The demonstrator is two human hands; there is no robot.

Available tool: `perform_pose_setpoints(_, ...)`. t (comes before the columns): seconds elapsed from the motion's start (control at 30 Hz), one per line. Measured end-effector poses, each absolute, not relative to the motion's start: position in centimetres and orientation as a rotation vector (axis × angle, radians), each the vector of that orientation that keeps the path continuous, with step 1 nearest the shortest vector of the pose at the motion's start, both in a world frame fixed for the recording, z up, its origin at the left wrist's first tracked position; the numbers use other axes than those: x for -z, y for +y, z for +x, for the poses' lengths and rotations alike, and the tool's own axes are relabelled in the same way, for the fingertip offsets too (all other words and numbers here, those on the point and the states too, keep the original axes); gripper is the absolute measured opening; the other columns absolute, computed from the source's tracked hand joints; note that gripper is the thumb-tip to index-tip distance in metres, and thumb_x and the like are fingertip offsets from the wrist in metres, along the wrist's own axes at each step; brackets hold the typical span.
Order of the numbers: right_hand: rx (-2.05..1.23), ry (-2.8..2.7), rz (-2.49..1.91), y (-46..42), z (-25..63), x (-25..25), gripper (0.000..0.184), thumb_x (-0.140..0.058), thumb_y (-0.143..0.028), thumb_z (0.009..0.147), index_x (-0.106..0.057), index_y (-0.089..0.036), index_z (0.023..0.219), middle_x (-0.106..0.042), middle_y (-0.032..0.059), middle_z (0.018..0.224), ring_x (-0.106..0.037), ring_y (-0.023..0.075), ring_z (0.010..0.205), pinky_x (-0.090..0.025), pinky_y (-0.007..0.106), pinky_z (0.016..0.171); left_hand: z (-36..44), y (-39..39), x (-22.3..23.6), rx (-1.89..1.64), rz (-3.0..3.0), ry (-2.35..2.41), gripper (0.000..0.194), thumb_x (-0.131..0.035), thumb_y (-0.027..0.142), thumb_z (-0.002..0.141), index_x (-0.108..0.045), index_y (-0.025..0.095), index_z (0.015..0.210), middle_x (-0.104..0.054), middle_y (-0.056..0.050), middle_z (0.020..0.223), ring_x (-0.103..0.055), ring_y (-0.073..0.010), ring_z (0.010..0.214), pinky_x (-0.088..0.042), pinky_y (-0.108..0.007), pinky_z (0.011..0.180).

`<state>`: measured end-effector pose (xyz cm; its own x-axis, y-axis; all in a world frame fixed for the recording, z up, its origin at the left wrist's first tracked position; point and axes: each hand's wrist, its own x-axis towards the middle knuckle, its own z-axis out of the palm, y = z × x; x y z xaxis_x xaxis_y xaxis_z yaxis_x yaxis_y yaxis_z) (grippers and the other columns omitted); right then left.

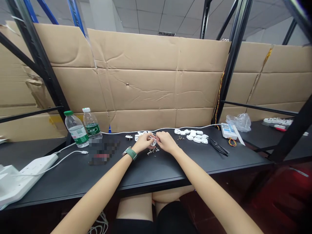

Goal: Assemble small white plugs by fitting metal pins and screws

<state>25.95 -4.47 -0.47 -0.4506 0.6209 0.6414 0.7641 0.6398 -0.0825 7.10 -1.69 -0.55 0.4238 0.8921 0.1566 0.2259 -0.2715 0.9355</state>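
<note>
Over the middle of the black table, my left hand (143, 143) grips a small white plastic piece (153, 142) with dark holes in it. My right hand (167, 141) meets it from the other side, its fingers pinched together at the piece's edge. Whatever sits between those right fingertips is too small to make out. Below the hands lies a little pile of small metal parts (152, 151). More white plastic pieces (140, 135) lie behind my left hand, partly covered by it. To the right, several rounded white pieces (197, 139) are spread out beside tiny brass-coloured parts (180, 138).
Black-handled pliers (218, 147) and a white box with a blue-marked face (228, 131) lie at the right. Two water bottles (77, 130) stand at the left, near a white power strip (29, 178) and a cable (65, 159). Cardboard (146, 87) walls the back.
</note>
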Motion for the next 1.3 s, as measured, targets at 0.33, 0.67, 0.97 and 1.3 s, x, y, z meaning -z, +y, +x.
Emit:
perform_pose_setpoints(0.33, 0.384, -2.273, -1.179, -4.9, 25.7, 0.2, 0.009, -0.053, -0.017, 0.100, -0.058, -0.018, 0.092, -0.065, 0.0045, 0.086, -0.054, 0.0197, 0.083, -0.026, 0.030, 0.070, 7.2, -1.8, 0.5, -0.910, 1.772, 0.988, 0.022, -0.072, 0.035, 0.088, -0.066, 0.017, 0.099, -0.076, -0.009, 0.089, -0.078, -0.0256, 0.072, -0.067, -0.039, 0.064)
perform_pose_setpoints(0.67, 0.159, -2.108, -1.119, -4.6, 25.9, 0.4, 0.020, -0.057, -0.019, 0.096, -0.048, -0.021, 0.079, -0.059, 0.0007, 0.077, -0.051, 0.0167, 0.072, -0.029, 0.028, 0.066, 7.3, -2.5, -0.3, -0.950, 1.791, 0.952, 0.030, -0.071, 0.042, 0.088, -0.064, 0.017, 0.102, -0.077, -0.009, 0.095, -0.077, -0.0237, 0.073, -0.067, -0.038, 0.065)
perform_pose_setpoints(0.97, -0.186, -1.839, -0.930, -2.7, 26.4, 1.4, 0.031, -0.067, -0.020, 0.084, -0.037, -0.024, 0.074, -0.054, -0.0027, 0.074, -0.049, 0.0161, 0.068, -0.035, 0.026, 0.064, 7.5, -3.1, -0.9, -0.988, 1.829, 0.969, 0.032, -0.071, 0.044, 0.087, -0.065, 0.017, 0.102, -0.076, -0.008, 0.093, -0.078, -0.0236, 0.072, -0.066, -0.035, 0.063)
perform_pose_setpoints(1.3, -0.051, -2.020, -0.929, -3.9, 26.4, 0.7, 0.023, -0.056, -0.013, 0.086, -0.038, -0.023, 0.075, -0.054, -0.0010, 0.075, -0.049, 0.0165, 0.071, -0.035, 0.026, 0.068, 7.2, -2.1, 0.1, -0.970, 1.795, 0.984, 0.028, -0.070, 0.041, 0.087, -0.064, 0.017, 0.101, -0.075, -0.008, 0.091, -0.078, -0.0247, 0.073, -0.066, -0.039, 0.065)
